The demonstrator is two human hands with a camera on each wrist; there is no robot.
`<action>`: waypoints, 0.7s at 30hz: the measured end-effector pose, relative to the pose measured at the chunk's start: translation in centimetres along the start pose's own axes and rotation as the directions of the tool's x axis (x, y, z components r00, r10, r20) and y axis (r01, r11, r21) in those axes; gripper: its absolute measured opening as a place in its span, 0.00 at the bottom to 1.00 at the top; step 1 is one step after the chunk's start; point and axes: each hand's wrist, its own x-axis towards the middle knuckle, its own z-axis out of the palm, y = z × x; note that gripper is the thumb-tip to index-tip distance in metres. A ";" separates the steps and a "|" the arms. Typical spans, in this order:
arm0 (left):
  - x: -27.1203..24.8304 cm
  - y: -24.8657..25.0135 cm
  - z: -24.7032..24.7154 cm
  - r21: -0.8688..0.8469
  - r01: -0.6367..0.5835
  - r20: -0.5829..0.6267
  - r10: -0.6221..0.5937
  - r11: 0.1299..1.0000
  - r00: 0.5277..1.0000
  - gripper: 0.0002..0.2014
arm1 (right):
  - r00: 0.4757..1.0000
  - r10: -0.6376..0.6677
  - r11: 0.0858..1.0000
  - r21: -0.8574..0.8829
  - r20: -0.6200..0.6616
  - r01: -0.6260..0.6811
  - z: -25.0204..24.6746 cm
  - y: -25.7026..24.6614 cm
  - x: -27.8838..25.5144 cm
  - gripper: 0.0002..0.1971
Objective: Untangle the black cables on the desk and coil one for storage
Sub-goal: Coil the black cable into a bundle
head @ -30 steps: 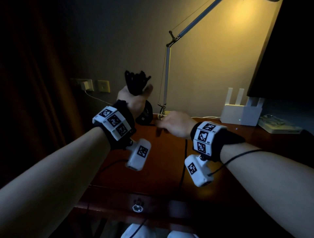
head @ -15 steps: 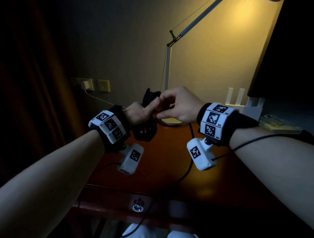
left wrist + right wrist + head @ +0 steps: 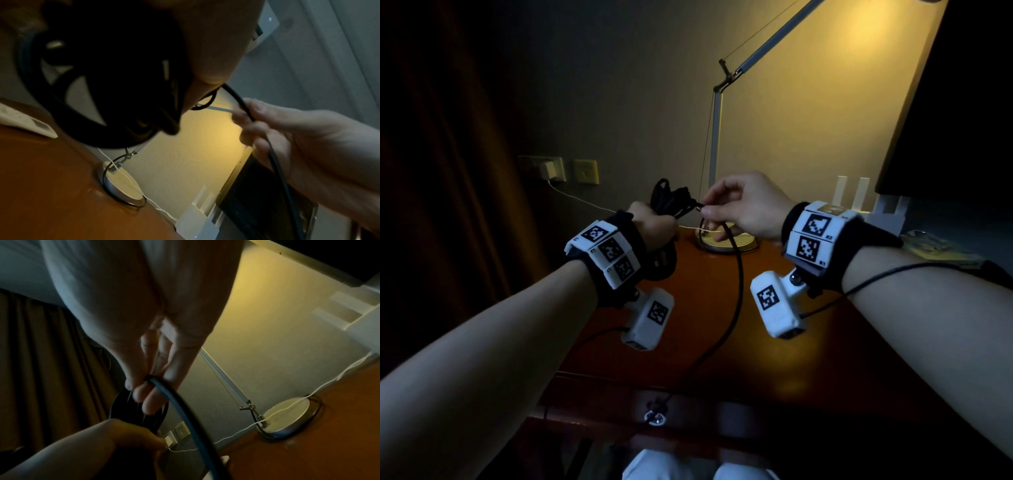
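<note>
Head view, left hand (image 3: pixel 654 224) gripping cable coil (image 3: pixel 669 202), right hand (image 3: pixel 748 209) pinching strand (image 3: pixel 738 274)

Lamp base (image 3: pixel 726 241) on the wooden desk (image 3: pixel 774 346) (thin white wire (image 3: pixel 582 200) across it), white router (image 3: pixel 859 202) behind.

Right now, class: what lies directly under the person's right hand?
Under the right hand stands the lamp's round base on the wooden desk, a thin white wire crossing it. The black cable hangs down in front. The hand covers the base's far edge.
</note>
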 end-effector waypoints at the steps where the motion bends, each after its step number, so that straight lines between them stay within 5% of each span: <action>1: 0.1 -0.1 -0.1 0.001 0.017 -0.008 -0.017 1.000 1.000 0.22 | 0.999 0.028 0.999 0.025 0.039 -0.029 0.0 0.0 0.0 0.12; 6: -0.2 0.2 0.5 -0.052 0.039 -0.086 -0.043 0.998 0.995 0.17 | 0.984 0.081 0.994 0.058 0.157 -0.091 0.3 -0.2 0.1 0.13; 11: -1.3 0.5 0.3 -0.181 0.035 0.070 -0.023 0.983 0.997 0.20 | 0.982 -0.045 0.997 -0.068 -0.184 0.033 -0.3 1.1 1.1 0.04; 14: -2.2 0.4 -0.3 -0.207 0.002 0.167 0.033 0.978 0.985 0.19 | 0.946 -0.022 0.998 -0.070 -0.324 -0.001 -0.6 2.5 1.5 0.16; 17: -3.1 0.8 -0.5 -0.266 -0.052 0.281 0.129 0.962 0.951 0.11 | 0.943 0.028 0.996 0.085 -0.333 0.001 -0.3 3.3 1.5 0.19; 21: -3.5 1.4 -0.3 -0.374 0.021 0.407 0.144 0.927 0.902 0.10 | 0.957 0.110 0.859 0.510 -0.267 0.044 0.0 2.9 2.3 0.05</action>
